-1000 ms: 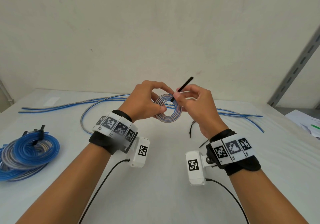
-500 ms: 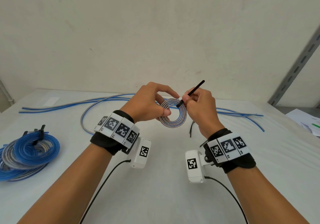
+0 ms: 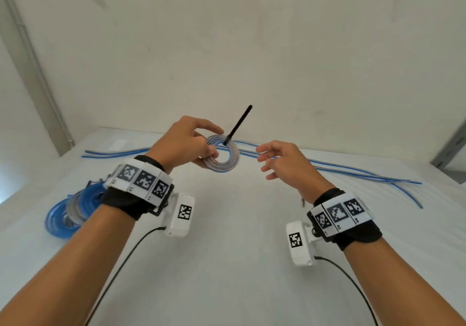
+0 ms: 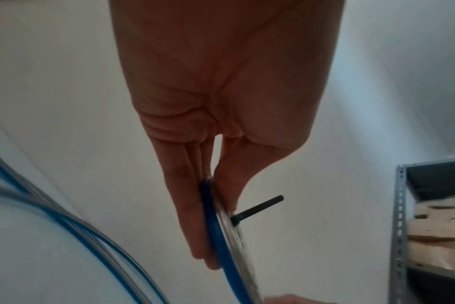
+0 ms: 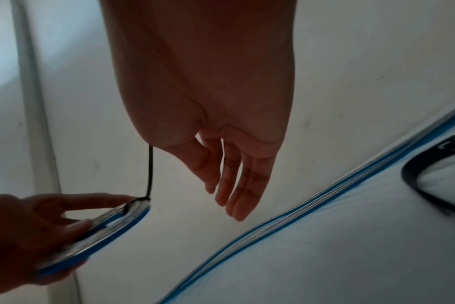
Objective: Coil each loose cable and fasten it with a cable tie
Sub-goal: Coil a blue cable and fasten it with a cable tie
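My left hand (image 3: 185, 144) pinches the coil (image 3: 223, 154) at its left rim, thumb on the near face, fingers (image 4: 192, 205) flat on the far face. I hold the coil up above the table (image 3: 239, 262), roughly upright and facing me. The left wrist view shows it edge-on: blue outer turn, paler turns inside.

A black tie (image 3: 238, 125) is round the coil's top. Its free tail sticks up and to the right, stiff, touching nothing.

My right hand (image 3: 285, 165) is just right of the coil, apart from it. Fingers loosely spread and slightly bent, nothing in them. The right wrist view agrees: fingers (image 5: 237, 185) hang straight, clear of the coil (image 5: 112, 224) and of the tie (image 5: 150, 172).

Loose cables (image 3: 327, 168) lie along the table's far side, blue and pale, running left to right behind both hands. A pile of bundled coils (image 3: 68, 212) sits on the table at left, partly hidden by my left wrist. Spare ties (image 5: 434, 181) lie on the table at right, near the loose cables; I cannot tell the count.
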